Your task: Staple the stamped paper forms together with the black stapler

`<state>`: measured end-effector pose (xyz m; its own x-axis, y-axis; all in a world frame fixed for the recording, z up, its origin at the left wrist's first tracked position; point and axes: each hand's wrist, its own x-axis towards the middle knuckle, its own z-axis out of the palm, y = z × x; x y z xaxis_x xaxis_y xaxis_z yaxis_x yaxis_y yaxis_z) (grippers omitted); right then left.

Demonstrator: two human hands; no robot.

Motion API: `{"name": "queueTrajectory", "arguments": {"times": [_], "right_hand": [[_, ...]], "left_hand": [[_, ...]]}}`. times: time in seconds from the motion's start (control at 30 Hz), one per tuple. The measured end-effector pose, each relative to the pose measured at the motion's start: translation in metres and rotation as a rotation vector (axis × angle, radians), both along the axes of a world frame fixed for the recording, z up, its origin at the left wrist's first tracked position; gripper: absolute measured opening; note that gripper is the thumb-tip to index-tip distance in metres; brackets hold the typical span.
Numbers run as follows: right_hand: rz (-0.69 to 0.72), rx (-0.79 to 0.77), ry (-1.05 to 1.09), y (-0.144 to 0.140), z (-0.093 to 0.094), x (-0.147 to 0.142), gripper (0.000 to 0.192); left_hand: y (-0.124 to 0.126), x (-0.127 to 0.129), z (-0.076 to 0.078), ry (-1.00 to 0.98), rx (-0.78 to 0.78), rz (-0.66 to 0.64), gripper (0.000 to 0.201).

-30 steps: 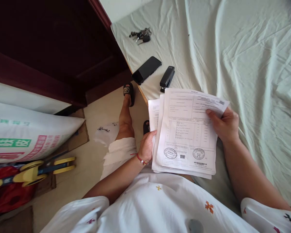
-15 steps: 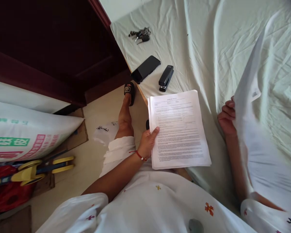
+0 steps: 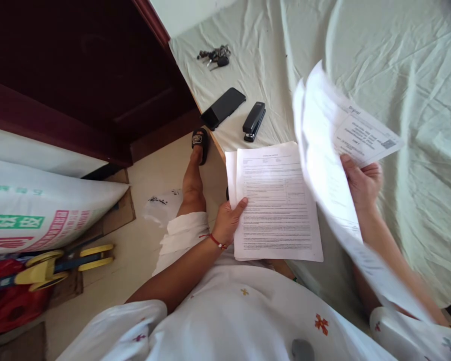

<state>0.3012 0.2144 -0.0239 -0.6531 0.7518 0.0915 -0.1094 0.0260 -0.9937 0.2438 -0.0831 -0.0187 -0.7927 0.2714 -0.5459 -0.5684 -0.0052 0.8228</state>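
My left hand (image 3: 230,220), with a red bracelet at the wrist, is closed on the left edge of a stack of printed papers (image 3: 276,205). Its thumb lies on top, and a lower sheet sticks out at the left. To the right, my right hand (image 3: 362,183) pinches several loose printed sheets (image 3: 325,150), thumb in front. They are raised and curved, overlapping the stack's right edge in view; one shows upside-down print and a small dark square code. Their lower part is blurred and crosses my right forearm. A black stapler (image 3: 254,122) lies just beyond the stack.
A black phone (image 3: 223,108) and a bunch of keys (image 3: 216,56) lie near the edge of the wrinkled pale sheet (image 3: 270,50). At left are a dark red door (image 3: 78,65), a printed white sack (image 3: 41,200) and a yellow-and-blue wheeled object (image 3: 52,271) on the floor.
My right hand has turned, and its sheets have swung left over the stack's right edge, bringing printed faces into view. My left hand keeps its hold; the stack's sheets are slightly more offset.
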Motion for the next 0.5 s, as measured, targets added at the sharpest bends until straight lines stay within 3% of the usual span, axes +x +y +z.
{"name": "queueTrajectory", "arguments": {"times": [0.1,0.2,0.37,0.5], "right_hand": [[-0.052,0.056,0.008,-0.0097,0.0015,-0.0013,0.027],[-0.023,0.274,-0.138,-0.0104,-0.004,-0.0005,0.03],[0.149,0.594,-0.371,-0.01,-0.0035,0.0001,0.024],[0.143,0.795,-0.412,-0.0121,0.0009,-0.0029,0.017]], "left_hand": [[-0.0003,-0.0006,0.0005,0.009,-0.025,-0.001,0.055],[-0.0006,-0.0016,0.0008,0.024,-0.052,-0.011,0.056],[-0.0007,-0.0001,0.0002,0.075,-0.018,-0.012,0.055],[-0.0021,0.0014,-0.0054,0.055,0.012,0.079,0.05]]}}
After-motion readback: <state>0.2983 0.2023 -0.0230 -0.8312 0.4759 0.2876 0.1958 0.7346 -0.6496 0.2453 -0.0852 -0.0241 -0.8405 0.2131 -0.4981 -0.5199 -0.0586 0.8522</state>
